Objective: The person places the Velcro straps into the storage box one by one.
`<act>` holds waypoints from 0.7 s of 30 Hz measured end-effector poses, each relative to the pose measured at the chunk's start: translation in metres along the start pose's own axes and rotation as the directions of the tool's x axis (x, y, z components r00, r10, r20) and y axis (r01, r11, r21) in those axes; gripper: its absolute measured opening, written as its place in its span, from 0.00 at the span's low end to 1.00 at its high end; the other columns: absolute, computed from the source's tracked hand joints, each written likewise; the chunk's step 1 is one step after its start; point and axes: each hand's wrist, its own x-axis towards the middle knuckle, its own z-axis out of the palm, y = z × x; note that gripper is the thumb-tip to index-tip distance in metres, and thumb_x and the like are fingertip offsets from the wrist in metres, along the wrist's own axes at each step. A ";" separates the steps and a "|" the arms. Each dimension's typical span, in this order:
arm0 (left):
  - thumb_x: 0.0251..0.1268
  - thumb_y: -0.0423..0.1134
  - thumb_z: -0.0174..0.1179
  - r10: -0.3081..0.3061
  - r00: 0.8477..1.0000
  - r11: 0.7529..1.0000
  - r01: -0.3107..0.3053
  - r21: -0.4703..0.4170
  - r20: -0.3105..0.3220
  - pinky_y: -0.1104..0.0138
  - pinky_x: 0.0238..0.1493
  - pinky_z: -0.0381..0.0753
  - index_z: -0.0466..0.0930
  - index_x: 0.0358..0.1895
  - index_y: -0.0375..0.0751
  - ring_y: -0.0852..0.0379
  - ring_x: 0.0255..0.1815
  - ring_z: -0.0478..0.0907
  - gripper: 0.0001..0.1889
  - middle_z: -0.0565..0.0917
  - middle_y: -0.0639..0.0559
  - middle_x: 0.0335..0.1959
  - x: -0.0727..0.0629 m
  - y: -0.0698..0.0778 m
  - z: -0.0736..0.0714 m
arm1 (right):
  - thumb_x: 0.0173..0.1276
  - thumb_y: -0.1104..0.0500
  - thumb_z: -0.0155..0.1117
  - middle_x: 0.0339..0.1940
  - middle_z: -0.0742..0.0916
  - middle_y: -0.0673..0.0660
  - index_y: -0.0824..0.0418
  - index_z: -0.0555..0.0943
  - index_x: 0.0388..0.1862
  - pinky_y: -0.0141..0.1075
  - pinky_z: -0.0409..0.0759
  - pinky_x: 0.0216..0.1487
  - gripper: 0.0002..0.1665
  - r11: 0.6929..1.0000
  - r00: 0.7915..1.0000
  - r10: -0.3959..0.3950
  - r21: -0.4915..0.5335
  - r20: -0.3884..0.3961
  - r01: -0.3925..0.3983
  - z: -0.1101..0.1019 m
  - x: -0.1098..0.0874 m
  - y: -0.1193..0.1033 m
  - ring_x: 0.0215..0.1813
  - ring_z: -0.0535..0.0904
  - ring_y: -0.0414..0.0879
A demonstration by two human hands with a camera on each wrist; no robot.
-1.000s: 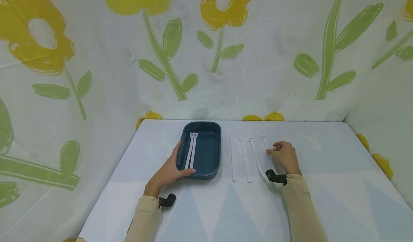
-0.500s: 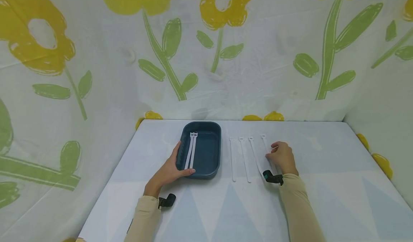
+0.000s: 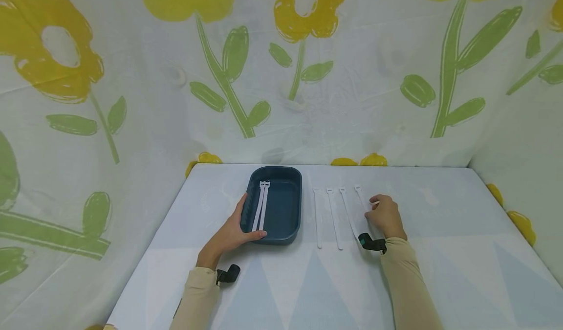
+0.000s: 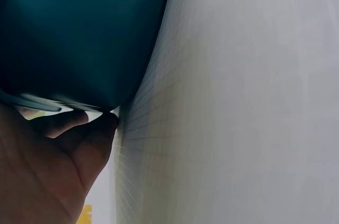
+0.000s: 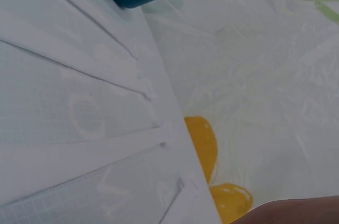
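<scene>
Head view: the tray (image 3: 282, 208) sits on the bench (image 3: 462, 212), two white straps (image 3: 265, 205) inside along its 9 o'clock side, heads toward 12. Left hand (image 3: 228, 234) grips it at 8 o'clock, fingers round the wall, thumb on the rim. Three loose straps (image 3: 348, 210) lie apart at the tray's 3 o'clock, a slanting outer strap (image 3: 360, 198) beyond them. Right hand (image 3: 387, 216), at that strap's 4 o'clock, has bent fingers, tips meeting it; a firm pinch cannot be confirmed. Risks, as judged: a shallow pinch could let the thin strap slip. The wrist camera (image 3: 373, 243) overhangs the neighbouring strap's 6 o'clock end and could drag it. Uneven left-hand pressure might shift the tray.
</scene>
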 end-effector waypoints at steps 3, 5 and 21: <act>0.52 0.64 0.75 -0.002 1.000 1.000 0.002 -0.003 0.003 0.34 0.80 0.56 0.30 0.85 0.66 0.38 0.86 0.49 0.67 0.43 0.47 0.88 -0.001 0.000 0.000 | 0.66 0.69 0.66 0.52 0.84 0.74 0.76 0.75 0.64 0.56 0.83 0.52 0.27 1.000 1.000 0.008 0.004 0.009 -0.008 0.000 0.000 -0.001 0.49 0.81 0.64; 0.52 0.64 0.75 -0.003 1.000 1.000 0.003 0.001 0.004 0.34 0.79 0.57 0.30 0.85 0.66 0.38 0.86 0.50 0.67 0.43 0.47 0.88 0.000 0.000 0.000 | 0.66 0.69 0.65 0.52 0.84 0.74 0.76 0.75 0.64 0.55 0.83 0.51 0.27 1.000 1.000 0.017 0.006 0.016 -0.017 0.000 -0.001 -0.001 0.49 0.82 0.64; 0.52 0.65 0.74 0.001 1.000 1.000 -0.001 0.005 0.000 0.34 0.79 0.57 0.29 0.84 0.66 0.38 0.86 0.49 0.67 0.43 0.47 0.88 -0.001 -0.002 0.000 | 0.70 0.67 0.62 0.49 0.86 0.72 0.76 0.81 0.56 0.56 0.82 0.53 0.19 1.000 0.998 -0.006 -0.019 0.065 0.007 -0.004 -0.003 0.001 0.50 0.82 0.63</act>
